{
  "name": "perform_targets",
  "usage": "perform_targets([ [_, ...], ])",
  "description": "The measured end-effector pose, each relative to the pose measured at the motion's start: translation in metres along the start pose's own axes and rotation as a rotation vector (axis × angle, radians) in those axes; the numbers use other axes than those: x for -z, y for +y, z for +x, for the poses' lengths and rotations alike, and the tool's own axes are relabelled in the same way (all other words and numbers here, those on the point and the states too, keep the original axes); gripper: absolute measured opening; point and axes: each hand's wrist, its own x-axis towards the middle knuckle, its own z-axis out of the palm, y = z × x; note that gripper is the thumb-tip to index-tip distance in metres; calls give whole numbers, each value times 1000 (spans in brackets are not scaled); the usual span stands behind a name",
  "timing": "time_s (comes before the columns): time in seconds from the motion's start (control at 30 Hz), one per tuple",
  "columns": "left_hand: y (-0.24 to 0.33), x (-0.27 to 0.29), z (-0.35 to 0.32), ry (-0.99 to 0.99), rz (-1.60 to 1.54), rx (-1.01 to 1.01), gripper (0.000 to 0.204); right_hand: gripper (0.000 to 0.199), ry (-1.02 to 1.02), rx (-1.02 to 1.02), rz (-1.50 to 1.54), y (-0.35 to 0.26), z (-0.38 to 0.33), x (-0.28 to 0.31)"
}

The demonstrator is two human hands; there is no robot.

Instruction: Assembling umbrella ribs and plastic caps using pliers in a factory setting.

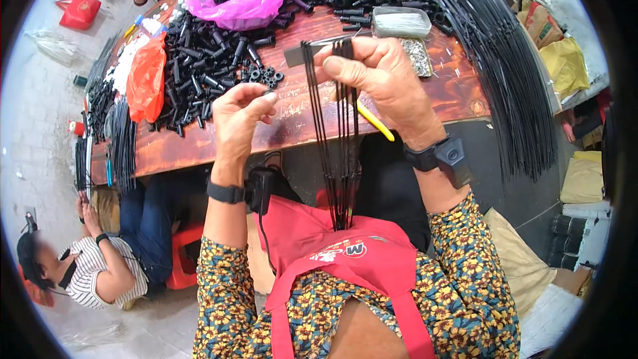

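Note:
My right hand [385, 76] is raised over the table's near edge, thumb and fingers closed on the top of a bundle of thin black rods [342, 133] that look like umbrella ribs. The rods hang down, fanned a little at the top, to the red apron [332, 252] on my lap. To the left, my left hand [242, 110] is pinched shut, apart from the rods. Whatever lies between its fingertips is too small to make out. Small black rings [267, 76] lie just beyond it. A flat grey metal piece [294, 58] shows behind the rods.
Black plastic tubes [206, 80] are heaped across the wooden table [299, 123], with pink [232, 0] and orange bags [146, 76] among them. A clear box [401, 23], a tray of small metal pieces [417, 56] and a yellow-handled tool [375, 121] lie nearby. Long black rods [505, 86] overhang at right. A co-worker [109, 269] sits left.

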Motion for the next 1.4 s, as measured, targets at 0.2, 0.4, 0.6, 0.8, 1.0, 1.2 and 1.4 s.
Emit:
perform_targets([
  [0.2,61,1,2,-151,-539,-118,24,17,-112,53,62,-18,-12,-27],
  [0.4,87,-4,-10,-267,-628,-156,26,11,-150,102,126,-21,-14,-62],
  [0.6,107,-6,-33,-220,-578,-106,24,13,-179,192,-32,-18,-9,-82],
  [0.8,116,-8,-49,-86,-540,-63,19,15,-153,174,45,-18,-10,-92],
  [1.0,119,-7,-56,-10,-473,-39,20,26,-90,263,-121,-6,0,-95],
  [1.2,107,-5,-57,24,-568,-97,17,21,-103,251,-81,-9,1,-99],
  [1.4,102,-3,-55,52,-620,-149,17,20,-87,266,-169,-5,8,-102],
])
